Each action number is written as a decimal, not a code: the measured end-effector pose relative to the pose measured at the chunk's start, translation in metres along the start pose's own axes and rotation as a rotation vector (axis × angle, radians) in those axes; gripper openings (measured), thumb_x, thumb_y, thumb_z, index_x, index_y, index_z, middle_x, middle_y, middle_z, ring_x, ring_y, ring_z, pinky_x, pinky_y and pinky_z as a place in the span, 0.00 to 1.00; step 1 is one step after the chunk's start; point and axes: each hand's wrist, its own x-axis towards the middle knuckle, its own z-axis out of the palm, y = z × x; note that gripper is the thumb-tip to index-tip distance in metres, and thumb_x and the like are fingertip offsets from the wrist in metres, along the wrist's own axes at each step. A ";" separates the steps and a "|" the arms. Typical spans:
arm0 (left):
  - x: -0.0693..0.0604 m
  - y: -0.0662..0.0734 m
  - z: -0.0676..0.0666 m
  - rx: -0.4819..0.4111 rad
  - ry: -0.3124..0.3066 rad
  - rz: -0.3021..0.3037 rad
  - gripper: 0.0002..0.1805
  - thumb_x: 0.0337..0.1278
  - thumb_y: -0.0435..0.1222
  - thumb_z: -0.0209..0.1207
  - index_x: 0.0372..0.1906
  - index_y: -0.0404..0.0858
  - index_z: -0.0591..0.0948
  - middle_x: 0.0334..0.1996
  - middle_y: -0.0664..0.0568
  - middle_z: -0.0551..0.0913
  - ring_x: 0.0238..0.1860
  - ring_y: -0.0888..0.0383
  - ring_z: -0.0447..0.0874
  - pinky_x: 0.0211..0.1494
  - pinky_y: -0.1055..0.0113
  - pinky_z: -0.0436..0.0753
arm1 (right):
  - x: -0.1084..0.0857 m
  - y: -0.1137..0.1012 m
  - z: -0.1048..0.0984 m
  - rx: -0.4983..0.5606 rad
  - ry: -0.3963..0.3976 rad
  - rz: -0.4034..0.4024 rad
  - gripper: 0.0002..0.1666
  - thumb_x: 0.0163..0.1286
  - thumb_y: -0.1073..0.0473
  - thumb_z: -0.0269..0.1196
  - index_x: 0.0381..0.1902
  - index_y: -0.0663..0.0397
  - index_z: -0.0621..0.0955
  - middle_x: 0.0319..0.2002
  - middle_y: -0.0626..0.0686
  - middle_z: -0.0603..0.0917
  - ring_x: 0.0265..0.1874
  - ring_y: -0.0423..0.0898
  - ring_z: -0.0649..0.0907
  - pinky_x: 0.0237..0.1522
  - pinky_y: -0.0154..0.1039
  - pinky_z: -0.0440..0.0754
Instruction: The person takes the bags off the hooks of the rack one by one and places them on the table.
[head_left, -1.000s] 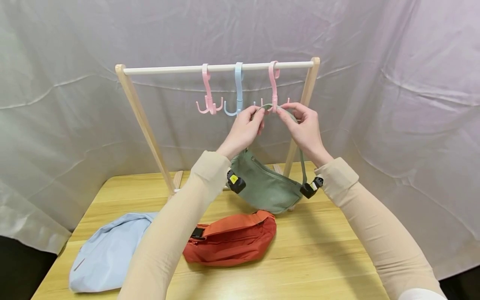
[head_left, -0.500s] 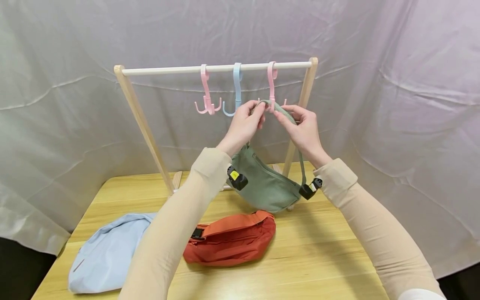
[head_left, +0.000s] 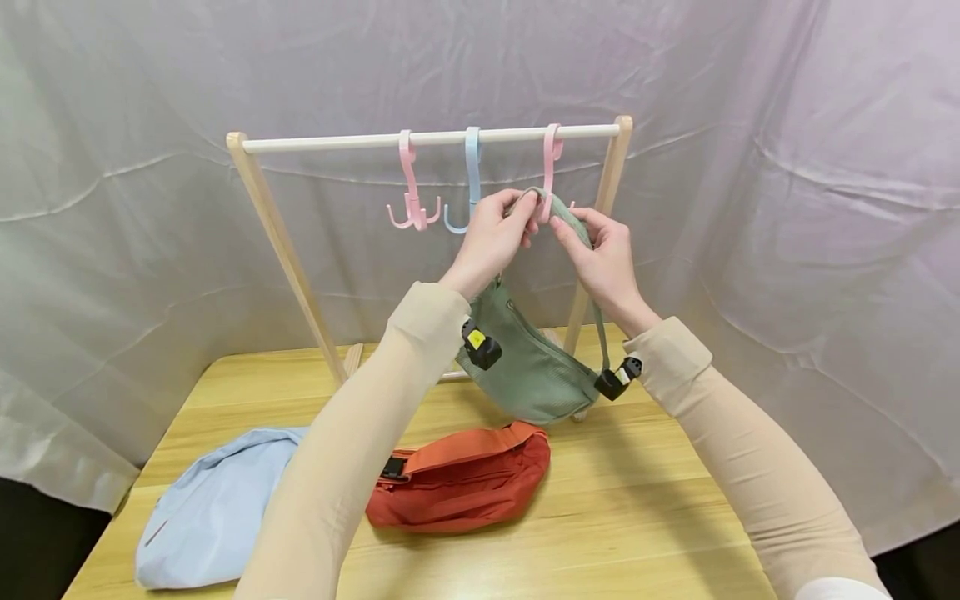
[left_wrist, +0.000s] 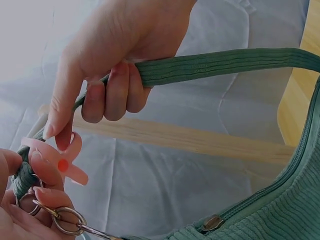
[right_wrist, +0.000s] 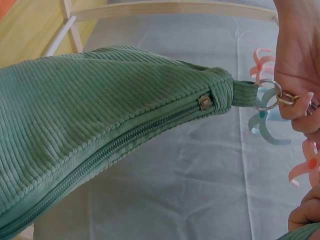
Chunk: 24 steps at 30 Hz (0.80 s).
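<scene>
A green corduroy shoulder bag point(head_left: 528, 358) hangs by its strap point(left_wrist: 215, 65) from my two raised hands. My left hand point(head_left: 491, 233) pinches the strap's end near the metal rings point(left_wrist: 69, 220) that join it to the bag. My right hand point(head_left: 606, 258) holds the strap further along, its fingers curled round it in the left wrist view. Between the hands, the strap arches at the lower prongs of the right-hand pink hook point(head_left: 549, 162). Fingers partly hide those prongs, so I cannot tell whether the strap is over one.
A white rail point(head_left: 330, 143) on a wooden frame carries another pink hook point(head_left: 412, 187) and a blue hook point(head_left: 473, 167) left of my hands. An orange-red waist bag point(head_left: 465, 492) and a light blue bag point(head_left: 217, 508) lie on the wooden table point(head_left: 600, 517).
My left hand has moved slightly up and right, lifting the strap's arch higher against the pink hook. That hook has shifted a little along the rail. The other bags stay put.
</scene>
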 end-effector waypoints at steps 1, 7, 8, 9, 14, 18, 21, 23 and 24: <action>0.000 0.001 0.000 0.007 -0.001 -0.001 0.16 0.78 0.43 0.49 0.41 0.36 0.82 0.24 0.57 0.78 0.24 0.61 0.76 0.36 0.70 0.76 | 0.000 -0.001 0.000 -0.002 -0.001 0.001 0.17 0.72 0.59 0.64 0.51 0.69 0.84 0.18 0.30 0.77 0.19 0.32 0.67 0.25 0.29 0.63; 0.000 0.006 -0.002 -0.018 -0.028 -0.036 0.18 0.77 0.43 0.50 0.30 0.38 0.80 0.21 0.57 0.77 0.24 0.61 0.74 0.35 0.72 0.73 | -0.002 -0.006 0.001 0.014 -0.016 0.010 0.17 0.73 0.59 0.62 0.49 0.71 0.83 0.15 0.37 0.67 0.16 0.33 0.63 0.21 0.29 0.59; 0.000 0.007 -0.002 -0.034 -0.035 -0.048 0.18 0.77 0.43 0.51 0.29 0.38 0.80 0.21 0.57 0.76 0.24 0.62 0.73 0.34 0.72 0.73 | -0.003 -0.007 0.001 0.017 -0.019 0.014 0.17 0.73 0.60 0.61 0.49 0.72 0.82 0.15 0.37 0.66 0.16 0.33 0.63 0.21 0.28 0.59; 0.000 0.008 -0.003 -0.050 -0.042 -0.062 0.18 0.76 0.43 0.52 0.28 0.38 0.80 0.20 0.57 0.75 0.24 0.63 0.72 0.33 0.73 0.72 | -0.004 -0.010 0.002 0.017 -0.021 0.016 0.17 0.73 0.61 0.61 0.49 0.73 0.82 0.15 0.37 0.66 0.16 0.32 0.63 0.21 0.28 0.58; 0.001 0.009 -0.005 -0.122 -0.071 -0.126 0.20 0.70 0.47 0.57 0.28 0.35 0.79 0.18 0.58 0.72 0.22 0.65 0.68 0.29 0.73 0.68 | -0.012 -0.030 0.002 -0.007 -0.035 0.020 0.16 0.73 0.65 0.59 0.49 0.77 0.81 0.15 0.37 0.66 0.16 0.32 0.63 0.21 0.28 0.59; 0.002 0.008 -0.005 -0.129 -0.056 -0.157 0.24 0.66 0.54 0.61 0.23 0.39 0.77 0.16 0.59 0.70 0.20 0.65 0.64 0.27 0.72 0.65 | -0.016 -0.035 0.002 -0.018 -0.044 0.006 0.16 0.73 0.65 0.59 0.49 0.77 0.81 0.15 0.37 0.66 0.17 0.32 0.63 0.22 0.29 0.60; 0.003 0.006 -0.004 -0.108 -0.032 -0.164 0.26 0.64 0.56 0.62 0.19 0.42 0.74 0.13 0.59 0.68 0.18 0.65 0.61 0.24 0.71 0.61 | -0.016 -0.035 0.003 -0.025 -0.046 -0.010 0.16 0.72 0.65 0.60 0.49 0.76 0.82 0.16 0.37 0.67 0.18 0.33 0.64 0.23 0.29 0.60; 0.003 0.006 -0.003 -0.092 -0.014 -0.163 0.26 0.64 0.55 0.62 0.17 0.43 0.73 0.12 0.60 0.66 0.17 0.64 0.60 0.23 0.71 0.59 | -0.016 -0.036 0.003 -0.030 -0.046 -0.015 0.16 0.72 0.65 0.61 0.50 0.75 0.83 0.16 0.37 0.68 0.19 0.33 0.64 0.25 0.28 0.61; 0.004 0.006 -0.003 -0.088 -0.006 -0.166 0.26 0.64 0.55 0.62 0.16 0.44 0.73 0.11 0.60 0.65 0.16 0.64 0.59 0.22 0.70 0.58 | -0.016 -0.036 0.003 -0.031 -0.048 -0.019 0.16 0.72 0.65 0.61 0.50 0.75 0.83 0.17 0.37 0.69 0.19 0.33 0.64 0.25 0.28 0.61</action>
